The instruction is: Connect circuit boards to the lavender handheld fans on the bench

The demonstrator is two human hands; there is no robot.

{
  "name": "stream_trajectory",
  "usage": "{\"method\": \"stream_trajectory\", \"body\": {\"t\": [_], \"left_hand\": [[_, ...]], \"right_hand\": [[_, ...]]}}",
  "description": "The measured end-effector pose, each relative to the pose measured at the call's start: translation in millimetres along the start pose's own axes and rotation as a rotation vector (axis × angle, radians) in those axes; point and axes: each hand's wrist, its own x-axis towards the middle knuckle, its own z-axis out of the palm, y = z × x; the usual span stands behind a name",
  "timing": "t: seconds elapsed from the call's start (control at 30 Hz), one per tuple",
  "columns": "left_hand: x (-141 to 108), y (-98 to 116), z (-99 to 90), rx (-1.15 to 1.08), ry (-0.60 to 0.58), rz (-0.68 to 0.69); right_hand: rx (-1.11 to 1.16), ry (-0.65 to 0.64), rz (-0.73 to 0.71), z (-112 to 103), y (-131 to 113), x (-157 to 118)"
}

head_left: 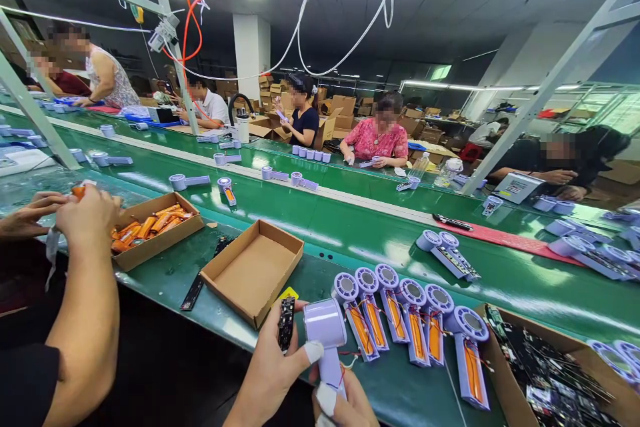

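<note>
My left hand [273,373] is closed on a small black circuit board [287,324], held upright, and its thumb, with a white finger cover, touches the purple fan housing [325,323]. My right hand [350,400] grips the handle of that housing from below; red wires hang beside it. Just right of my hands lies a row of several purple fans [413,292] with orange batteries in their open handles. A cardboard box of black circuit boards [555,373] stands at the lower right.
An empty cardboard tray [255,270] sits left of centre. Beside it, another person's hands [85,213] work near a box of orange batteries [123,260]. A green conveyor [350,213] carries purple fans; several people sit beyond it.
</note>
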Motion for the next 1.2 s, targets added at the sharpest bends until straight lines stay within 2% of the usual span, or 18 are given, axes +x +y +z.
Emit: {"method": "stream_trajectory", "body": {"t": [0.1, 0.23, 0.5, 0.63, 0.77, 0.87, 0.97, 1.03, 1.1, 1.2], "left_hand": [[1, 0, -6.2, 0.017, -0.052, 0.000], [4, -2, -14.3, 0.078, -0.054, 0.021], [6, -3, -16.6, 0.103, -0.050, 0.013], [9, -8, -20.4, 0.116, -0.093, 0.000], [12, -8, -23.0, 0.218, -0.019, 0.011], [14, -11, -26.5, 0.294, 0.085, 0.028], [13, -21, -31.4, 0.225, 0.179, 0.012], [13, -30, -34.5, 0.170, 0.200, -0.028], [11, -39, -36.8, 0.156, 0.193, -0.071], [9, -48, -38.1, 0.197, 0.147, -0.108]], "right_hand": [[-0.013, 0.007, 0.014, 3, -4, -2], [-0.005, -0.019, 0.047, 11, -12, -3], [0.020, -0.019, 0.054, 17, -16, -4], [0.047, 0.001, 0.064, 17, -16, -4], [0.025, 0.039, 0.062, 16, -11, -1], [-0.154, 0.177, 0.035, 10, -5, 3], [-0.516, 0.390, -0.073, -1, -2, 9], [-0.813, 0.481, -0.186, -9, -4, 13], [-1.055, 0.508, -0.289, -15, -6, 18], [-1.235, 0.534, -0.354, -17, -4, 25]]}}
